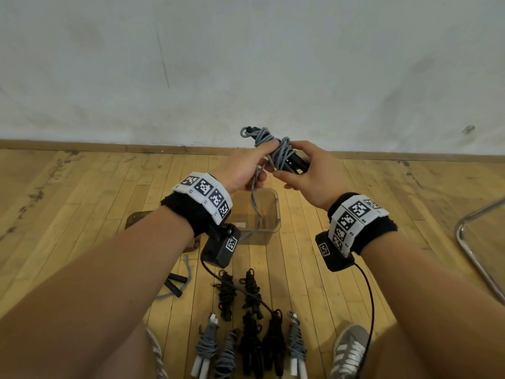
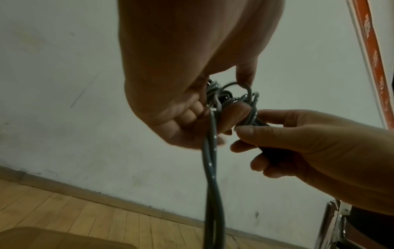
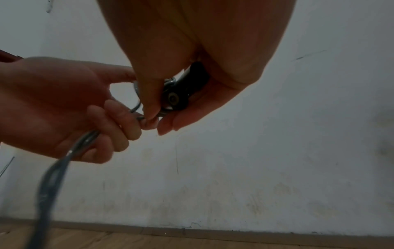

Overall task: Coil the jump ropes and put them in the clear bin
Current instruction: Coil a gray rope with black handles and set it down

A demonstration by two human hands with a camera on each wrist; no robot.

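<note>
Both hands hold a grey jump rope [image 1: 277, 150] with black handles [image 1: 296, 162] in the air above the clear bin [image 1: 270, 225]. My right hand [image 1: 306, 170] grips the handles [image 3: 187, 87], with grey rope wound around them. My left hand [image 1: 247, 168] grips the loose strands [image 2: 211, 151] of the rope beside the bundle; they hang down into the bin. In the left wrist view the wound coil [image 2: 232, 99] sits between the two hands. The bin stands on the wooden floor and holds only the hanging rope end.
Several coiled jump ropes lie on the floor near my feet: black ones [image 1: 251, 291] and grey ones with white handles [image 1: 207, 346]. An uncoiled grey rope with black handles [image 1: 175, 285] lies at left. A metal chair leg [image 1: 475, 258] is at right. A white wall stands close ahead.
</note>
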